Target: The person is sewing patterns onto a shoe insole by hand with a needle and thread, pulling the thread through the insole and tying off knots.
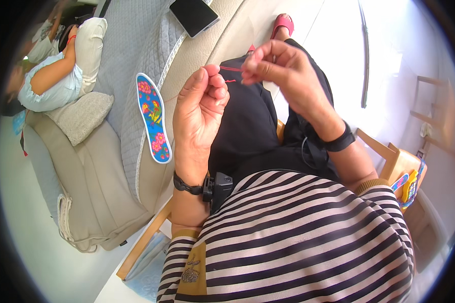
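Above my lap, my left hand (201, 104) pinches red thread (230, 69) between thumb and fingertips. A short red end stands out below that grip. My right hand (286, 70), slightly blurred, holds the other side of the thread, and the strands run taut between the hands. Whether a needle is in its fingers I cannot tell. To the left of my left hand, an embroidered insole (154, 119) with pink flowers on blue and a white border lies at the sofa's edge. A faint thread runs from near the insole toward my left hand.
A dark-screened phone or tablet (194, 16) lies on the sofa's quilted cover (125, 49). Another person (49, 83) sits at the left beside a beige cushion (81, 115). At my right, a wooden chair part (392, 161) bears a yellow object (411, 185) and part of another patterned insole (400, 181).
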A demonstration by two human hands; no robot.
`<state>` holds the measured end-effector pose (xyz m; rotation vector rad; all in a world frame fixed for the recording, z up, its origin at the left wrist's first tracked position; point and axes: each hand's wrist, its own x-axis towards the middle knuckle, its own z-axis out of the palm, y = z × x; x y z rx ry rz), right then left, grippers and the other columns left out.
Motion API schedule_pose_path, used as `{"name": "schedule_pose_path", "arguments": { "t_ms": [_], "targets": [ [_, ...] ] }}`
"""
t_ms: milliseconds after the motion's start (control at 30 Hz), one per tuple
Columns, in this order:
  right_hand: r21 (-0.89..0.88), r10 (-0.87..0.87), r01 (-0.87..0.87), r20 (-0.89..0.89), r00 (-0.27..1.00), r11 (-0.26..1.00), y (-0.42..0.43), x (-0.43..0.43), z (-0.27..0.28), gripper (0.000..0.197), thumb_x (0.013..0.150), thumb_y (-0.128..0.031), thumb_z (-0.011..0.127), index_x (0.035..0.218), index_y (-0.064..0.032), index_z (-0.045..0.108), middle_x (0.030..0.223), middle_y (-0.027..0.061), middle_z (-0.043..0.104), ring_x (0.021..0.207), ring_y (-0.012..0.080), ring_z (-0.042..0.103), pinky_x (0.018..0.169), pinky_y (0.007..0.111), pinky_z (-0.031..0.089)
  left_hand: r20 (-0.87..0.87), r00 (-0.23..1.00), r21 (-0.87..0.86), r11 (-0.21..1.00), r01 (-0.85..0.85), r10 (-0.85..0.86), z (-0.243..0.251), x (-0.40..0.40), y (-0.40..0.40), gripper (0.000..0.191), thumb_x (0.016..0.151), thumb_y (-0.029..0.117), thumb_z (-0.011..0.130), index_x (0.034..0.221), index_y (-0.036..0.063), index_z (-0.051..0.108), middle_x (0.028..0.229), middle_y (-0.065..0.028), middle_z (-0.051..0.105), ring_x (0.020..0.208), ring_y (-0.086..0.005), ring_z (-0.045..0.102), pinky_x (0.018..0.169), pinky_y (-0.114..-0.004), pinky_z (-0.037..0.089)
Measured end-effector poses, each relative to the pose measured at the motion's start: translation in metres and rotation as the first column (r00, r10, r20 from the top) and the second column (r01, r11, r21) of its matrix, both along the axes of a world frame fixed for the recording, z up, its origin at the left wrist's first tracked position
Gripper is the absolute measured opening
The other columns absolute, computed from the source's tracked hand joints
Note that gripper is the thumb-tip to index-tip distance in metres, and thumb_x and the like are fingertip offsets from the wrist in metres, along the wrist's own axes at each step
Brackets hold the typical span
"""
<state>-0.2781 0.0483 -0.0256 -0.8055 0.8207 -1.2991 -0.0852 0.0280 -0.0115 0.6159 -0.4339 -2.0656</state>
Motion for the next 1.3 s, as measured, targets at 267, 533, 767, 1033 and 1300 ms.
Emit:
{"name": "schedule_pose_path", "arguments": {
  "t_ms": [267,533,767,1033,1300],
  "targets": [
    [0.027,-0.026,0.022,0.134,0.991,0.999,0.018,0.017,0.006,0.009,0.083,-0.001,0.064,0.085,0.0036,0.057,0.087,0.0109,0.066,0.08,0.0151,0.065,0.078,0.027,0.053,0.219,0.973,-0.211,0.977,-0.024,0.071,0.009,-0.011,0.004,0.023,0.095,0.017,0.054,0.099,-0.0035,0.063,0.077,-0.0073,0.061,0.067,-0.0138,0.054,0.063,-0.025,0.045],
    [0.037,-0.061,0.055,0.19,0.98,0.998,0.018,0.02,0.005,0.009,0.081,0.002,0.063,0.084,0.0038,0.056,0.086,0.0112,0.066,0.081,0.0157,0.066,0.079,0.028,0.054,0.333,0.936,-0.316,0.949,0.0,0.111,0.012,-0.017,0.007,0.024,0.095,0.019,0.054,0.097,-0.0027,0.064,0.075,-0.0064,0.06,0.063,-0.0143,0.053,0.063,-0.025,0.044],
    [0.002,-0.073,0.075,0.245,0.967,0.997,0.017,0.02,0.0,0.008,0.081,0.004,0.062,0.081,0.0011,0.055,0.083,0.0071,0.065,0.08,0.0129,0.065,0.079,0.027,0.053,0.359,0.927,-0.335,0.942,0.019,0.109,0.012,-0.022,0.007,0.024,0.095,0.019,0.054,0.096,-0.0015,0.065,0.073,-0.0061,0.059,0.062,-0.0141,0.052,0.062,-0.025,0.044],
    [-0.028,-0.218,0.22,0.044,0.975,0.975,0.003,0.024,-0.028,0.01,0.076,0.002,0.063,0.074,-0.0016,0.054,0.075,0.0034,0.062,0.066,0.0052,0.056,0.059,0.019,0.044,0.342,0.94,-0.296,0.95,0.104,0.004,0.011,-0.032,0.015,0.022,0.096,0.015,0.052,0.089,-0.0028,0.062,0.065,-0.0038,0.053,0.057,-0.0113,0.048,0.054,-0.022,0.038],
    [0.003,-0.148,0.148,0.125,0.981,0.989,0.01,0.015,-0.018,0.01,0.08,0.003,0.063,0.079,-0.0009,0.053,0.086,0.0083,0.063,0.078,0.0112,0.061,0.074,0.024,0.05,0.317,0.948,-0.263,0.963,0.059,0.028,0.01,-0.018,0.006,0.022,0.098,0.019,0.048,0.093,0.0002,0.059,0.064,0.0002,0.047,0.054,-0.0093,0.041,0.054,-0.023,0.032]
  ]
}}
